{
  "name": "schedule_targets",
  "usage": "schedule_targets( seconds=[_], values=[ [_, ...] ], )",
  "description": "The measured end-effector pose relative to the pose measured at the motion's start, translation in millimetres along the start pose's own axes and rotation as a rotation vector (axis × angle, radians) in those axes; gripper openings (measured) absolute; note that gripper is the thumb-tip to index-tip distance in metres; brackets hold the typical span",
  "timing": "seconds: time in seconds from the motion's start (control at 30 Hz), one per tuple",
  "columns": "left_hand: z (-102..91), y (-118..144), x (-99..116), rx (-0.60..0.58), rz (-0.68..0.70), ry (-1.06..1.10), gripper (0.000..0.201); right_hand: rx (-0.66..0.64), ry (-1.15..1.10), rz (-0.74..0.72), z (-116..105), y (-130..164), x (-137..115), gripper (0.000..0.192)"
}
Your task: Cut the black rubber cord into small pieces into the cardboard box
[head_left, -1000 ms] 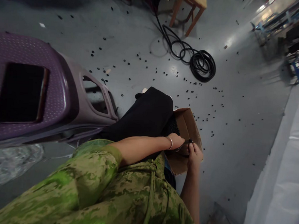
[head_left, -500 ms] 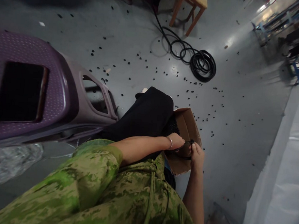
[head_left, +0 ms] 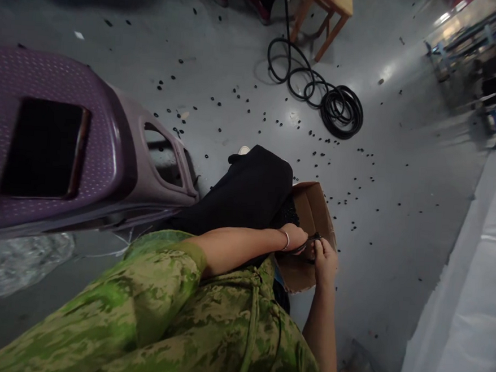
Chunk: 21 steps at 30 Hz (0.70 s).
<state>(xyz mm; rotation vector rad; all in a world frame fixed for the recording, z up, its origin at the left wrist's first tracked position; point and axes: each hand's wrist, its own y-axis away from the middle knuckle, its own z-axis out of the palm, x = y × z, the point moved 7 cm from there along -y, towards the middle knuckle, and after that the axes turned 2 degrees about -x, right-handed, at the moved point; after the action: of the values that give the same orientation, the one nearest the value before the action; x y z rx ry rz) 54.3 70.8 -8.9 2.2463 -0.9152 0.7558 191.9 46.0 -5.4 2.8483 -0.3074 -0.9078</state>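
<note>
My left hand [head_left: 296,237], with a silver bangle on the wrist, and my right hand [head_left: 324,260] meet over an open cardboard box [head_left: 312,210] that rests against my black-trousered leg [head_left: 252,189]. Both hands pinch a small black piece [head_left: 313,237] between their fingertips; a thin dark strand hangs from it, and its exact shape is too small to tell. The box holds a heap of small black parts [head_left: 287,213], partly hidden by my leg. My green camouflage sleeve fills the lower part of the view.
A purple plastic stool [head_left: 64,145] stands at the left with a dark phone-like slab [head_left: 44,148] on it. Several small black rings [head_left: 319,140] litter the grey floor. A coiled black cable [head_left: 338,110] and a wooden stool [head_left: 328,10] lie ahead. White sheeting [head_left: 470,281] runs along the right; crumpled plastic [head_left: 26,261] lies lower left.
The hands stay together over the box, my right hand shifting slightly as the fingers work the small black piece. The view has drifted a little to the left.
</note>
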Motion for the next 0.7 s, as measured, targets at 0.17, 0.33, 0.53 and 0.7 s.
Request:
schedule_targets(
  seconds=[0.17,0.33,0.53,0.7],
  values=[
    [-1.2,0,-5,-0.014,-0.077,0.069,0.032,0.141,0.26,-0.124,1,0,-11,0.043],
    [0.2,-2,-9,-0.018,-0.119,0.093,0.032,0.153,0.275,-0.093,8,0,-9,0.049],
    [0.4,-2,-10,-0.016,-0.123,0.074,0.032,-0.002,-0.043,0.027,13,-1,7,0.049],
    [-2.2,-1,-6,-0.018,-0.081,0.05,0.033,-0.159,-0.415,0.161,19,-1,21,0.044]
  ],
)
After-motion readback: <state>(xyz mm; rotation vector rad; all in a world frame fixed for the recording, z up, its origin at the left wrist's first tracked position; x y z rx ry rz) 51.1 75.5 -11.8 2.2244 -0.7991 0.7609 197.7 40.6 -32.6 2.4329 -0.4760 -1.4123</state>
